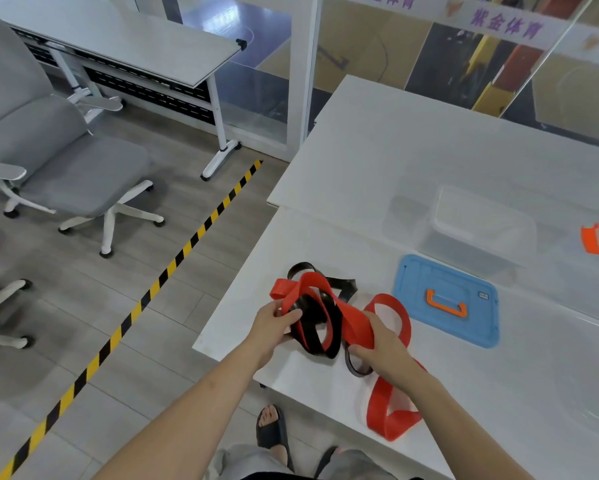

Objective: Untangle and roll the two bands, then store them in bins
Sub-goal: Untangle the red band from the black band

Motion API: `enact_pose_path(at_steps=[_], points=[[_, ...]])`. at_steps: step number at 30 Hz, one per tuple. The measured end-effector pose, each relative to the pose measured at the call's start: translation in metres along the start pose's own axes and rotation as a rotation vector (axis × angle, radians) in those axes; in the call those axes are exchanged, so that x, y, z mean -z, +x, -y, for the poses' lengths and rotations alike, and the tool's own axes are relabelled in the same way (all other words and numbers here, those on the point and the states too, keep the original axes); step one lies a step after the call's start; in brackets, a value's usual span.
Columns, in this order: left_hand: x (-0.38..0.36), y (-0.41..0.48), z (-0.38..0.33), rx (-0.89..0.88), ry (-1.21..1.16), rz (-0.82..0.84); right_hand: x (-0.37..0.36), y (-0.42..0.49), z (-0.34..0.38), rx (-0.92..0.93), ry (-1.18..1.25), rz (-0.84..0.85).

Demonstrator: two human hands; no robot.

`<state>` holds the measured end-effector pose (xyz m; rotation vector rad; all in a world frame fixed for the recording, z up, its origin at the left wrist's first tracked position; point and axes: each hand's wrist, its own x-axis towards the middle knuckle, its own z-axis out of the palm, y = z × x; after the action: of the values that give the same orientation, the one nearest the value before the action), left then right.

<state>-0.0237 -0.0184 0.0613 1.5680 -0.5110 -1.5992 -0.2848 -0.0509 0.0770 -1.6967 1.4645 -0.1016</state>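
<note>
Red band [355, 327] and black band [317, 332] are lying tangled on the desk [498, 393] just left of the blue lid [447, 299], the knot stretching crosswise between both hands. The left hand [273, 327] is gripping the end farther from the lid, fingers [289, 318] curling around the red band. The right hand [382, 344], nearer the lid, is clamping the red band, whose tail is trailing toward the person.

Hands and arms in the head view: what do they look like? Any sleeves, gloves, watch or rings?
The left hand and right hand are bare, with no gloves, rings or watch visible. No sleeve shows anywhere up to the frame's bottom edge. Lower down, a black open-toed sandal and grey shorts are in view.
</note>
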Motion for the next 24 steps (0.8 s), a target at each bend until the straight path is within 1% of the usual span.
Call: enact_pose_path(at_steps=[2, 4, 6, 8, 11, 12, 13, 15, 18, 20, 22, 24], points=[[-0.003, 0.003, -0.004, 0.019, -0.020, 0.094, 0.001, -0.001, -0.006, -0.058, 0.049, 0.001], [-0.009, 0.004, -0.007, 0.034, 0.022, 0.130, -0.001, -0.001, -0.009, -0.065, 0.047, 0.010], [-0.018, 0.007, -0.006, 0.019, 0.079, 0.054, -0.001, -0.003, -0.008, -0.055, 0.053, 0.021], [-0.025, 0.012, -0.006, -0.038, 0.175, -0.100, 0.000, -0.004, -0.005, -0.030, 0.069, 0.027], [-0.028, 0.018, -0.008, -0.098, 0.476, -0.342, 0.002, -0.005, -0.006, -0.008, 0.090, -0.034], [-0.026, 0.019, -0.008, -0.098, 0.509, -0.389, 0.002, -0.005, -0.008, -0.010, 0.106, -0.068], [-0.025, 0.021, -0.008, -0.094, 0.492, -0.406, 0.003, -0.005, -0.010, -0.015, 0.128, -0.098], [-0.022, 0.024, -0.009, -0.090, 0.406, -0.370, 0.004, -0.005, -0.013, -0.026, 0.137, -0.131], [-0.021, 0.028, -0.008, -0.145, 0.361, -0.331, 0.005, -0.004, -0.017, -0.041, 0.069, -0.143], [-0.025, 0.023, -0.011, -0.209, 0.437, -0.342, 0.004, -0.004, -0.021, -0.048, 0.022, -0.121], [-0.027, 0.019, -0.013, -0.278, 0.609, -0.354, 0.004, -0.004, -0.027, -0.043, -0.043, -0.098], [-0.025, 0.016, -0.017, -0.319, 0.711, -0.391, 0.007, -0.002, -0.032, -0.042, -0.049, -0.121]])
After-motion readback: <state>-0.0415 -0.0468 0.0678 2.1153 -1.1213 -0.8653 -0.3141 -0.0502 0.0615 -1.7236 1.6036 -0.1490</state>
